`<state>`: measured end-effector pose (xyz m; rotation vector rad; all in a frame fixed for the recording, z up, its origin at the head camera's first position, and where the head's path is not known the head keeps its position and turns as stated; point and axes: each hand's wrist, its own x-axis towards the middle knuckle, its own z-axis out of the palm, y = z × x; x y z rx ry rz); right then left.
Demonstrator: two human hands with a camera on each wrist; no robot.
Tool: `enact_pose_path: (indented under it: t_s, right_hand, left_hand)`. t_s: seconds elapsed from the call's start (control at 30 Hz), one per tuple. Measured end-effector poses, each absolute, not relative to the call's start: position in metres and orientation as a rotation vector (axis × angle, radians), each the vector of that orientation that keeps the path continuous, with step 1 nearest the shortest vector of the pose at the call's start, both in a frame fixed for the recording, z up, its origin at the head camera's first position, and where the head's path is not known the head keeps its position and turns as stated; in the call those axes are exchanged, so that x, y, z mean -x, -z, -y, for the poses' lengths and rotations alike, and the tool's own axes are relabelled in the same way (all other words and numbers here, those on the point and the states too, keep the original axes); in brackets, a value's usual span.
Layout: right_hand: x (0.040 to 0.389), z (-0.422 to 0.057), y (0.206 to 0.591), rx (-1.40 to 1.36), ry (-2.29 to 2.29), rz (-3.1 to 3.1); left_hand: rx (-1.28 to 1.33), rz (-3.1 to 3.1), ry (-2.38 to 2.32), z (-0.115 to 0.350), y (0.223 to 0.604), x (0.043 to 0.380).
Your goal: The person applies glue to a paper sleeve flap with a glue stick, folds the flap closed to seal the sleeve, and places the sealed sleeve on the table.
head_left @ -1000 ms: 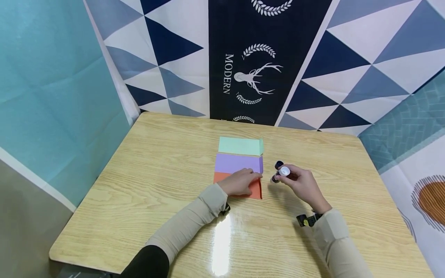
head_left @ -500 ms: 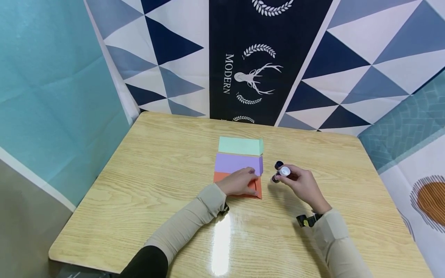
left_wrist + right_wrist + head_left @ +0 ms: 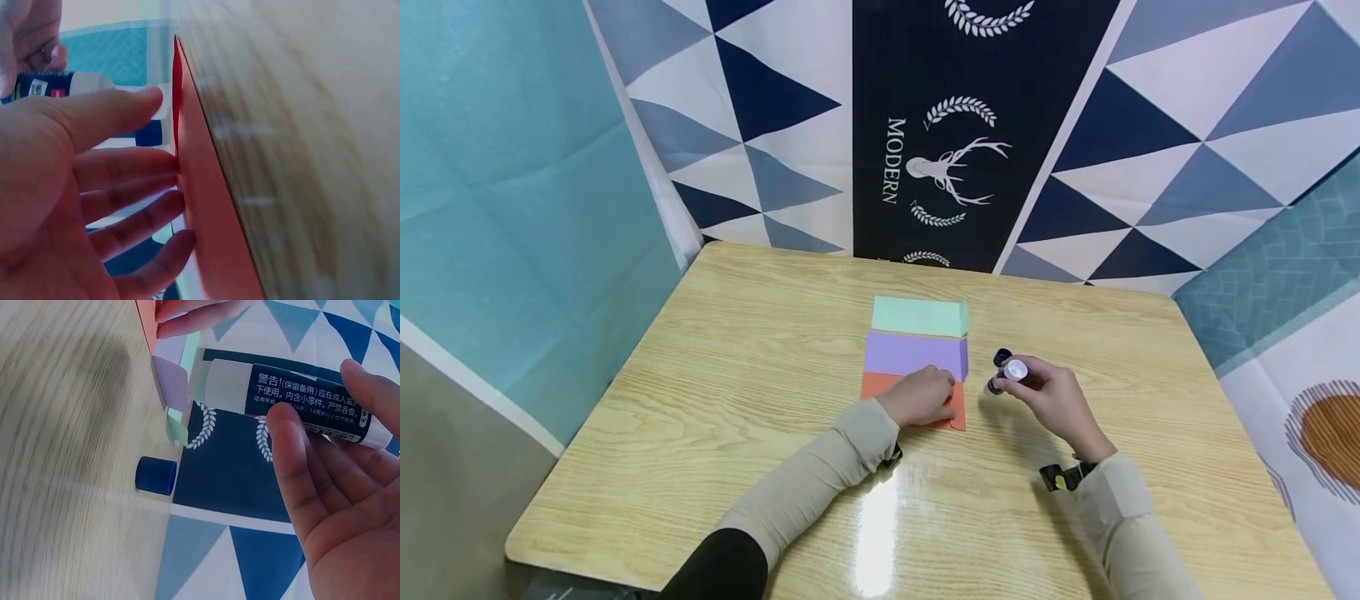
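Note:
My left hand rests on the orange paper envelope, covering much of it. In the left wrist view its fingers are fairly straight, tips against the orange sheet, with the thumb apart from them. A red flap edge stands slightly raised at the sheet's far end. To the right, my right hand holds an uncapped glue stick between thumb and fingers, above the table. Its label is navy with white print. The navy cap lies on the table beyond that hand.
Behind the orange envelope lie a purple one and a mint green one, in a column, each with a flap at its right end. They rest on a wooden table. A patterned cloth hangs behind the far edge.
My left hand has drawn back slightly from the right edge of the orange envelope, its fingers now bent lower over the flap end. The right hand and glue stick stay put.

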<state>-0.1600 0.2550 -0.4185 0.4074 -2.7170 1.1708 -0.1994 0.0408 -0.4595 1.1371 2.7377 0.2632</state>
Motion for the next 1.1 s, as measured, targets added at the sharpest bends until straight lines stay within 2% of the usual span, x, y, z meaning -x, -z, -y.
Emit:
enact_pose_path:
  t_s: [0.33, 0.6, 1.1]
  right_hand:
    - [0.162, -0.254, 0.419, -0.427, -1.179, 2.714]
    - [0.163, -0.256, 0.418, -0.414, -1.145, 2.731]
    - [0.165, -0.262, 0.411, -0.402, -1.193, 2.715]
  left_hand:
    - [-1.091, -2.815, -0.029, -0.058, 0.457, 0.193]
    - [-1.043, -2.878, -0.056, -0.061, 0.458, 0.191]
    - [-1.135, -2.875, -0.006, -0.066, 0.454, 0.186]
